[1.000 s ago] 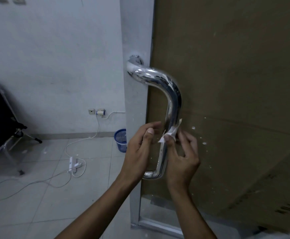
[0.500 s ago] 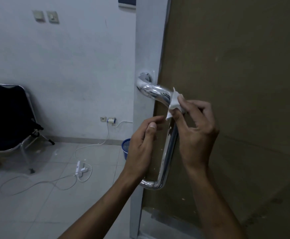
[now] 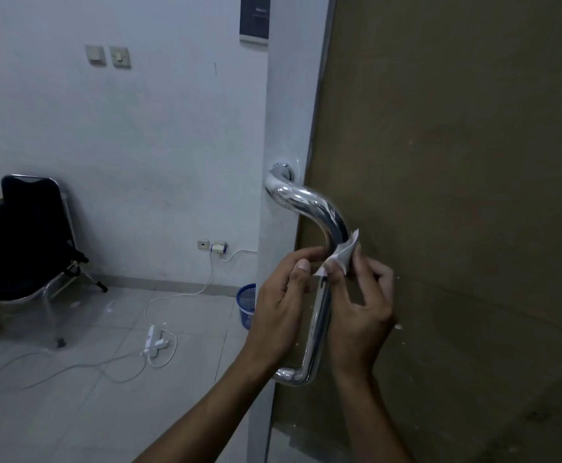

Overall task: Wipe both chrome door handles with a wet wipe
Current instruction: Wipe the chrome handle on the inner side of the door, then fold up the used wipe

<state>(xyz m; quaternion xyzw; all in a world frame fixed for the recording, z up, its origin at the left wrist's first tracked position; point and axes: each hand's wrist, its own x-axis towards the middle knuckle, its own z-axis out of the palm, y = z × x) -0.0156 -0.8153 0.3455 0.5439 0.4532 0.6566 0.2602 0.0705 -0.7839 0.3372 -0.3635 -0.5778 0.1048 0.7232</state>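
While wiping: right hand [image 3: 363, 305] pinches wet wipe [image 3: 344, 252] around chrome handle [image 3: 309, 202], frame centre, to rub its bend.
Left hand [image 3: 283, 295]: fingers loosely curled beside the bar, steadying; grip unclear.

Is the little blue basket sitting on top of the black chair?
No, the blue basket stands on the tiled floor by the door frame, well apart from the black chair near the left wall.

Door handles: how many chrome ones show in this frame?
1. The chrome door handle is on the door edge, with a wipe pressed to its bend. The task's second handle is out of sight, perhaps on the door's other face.
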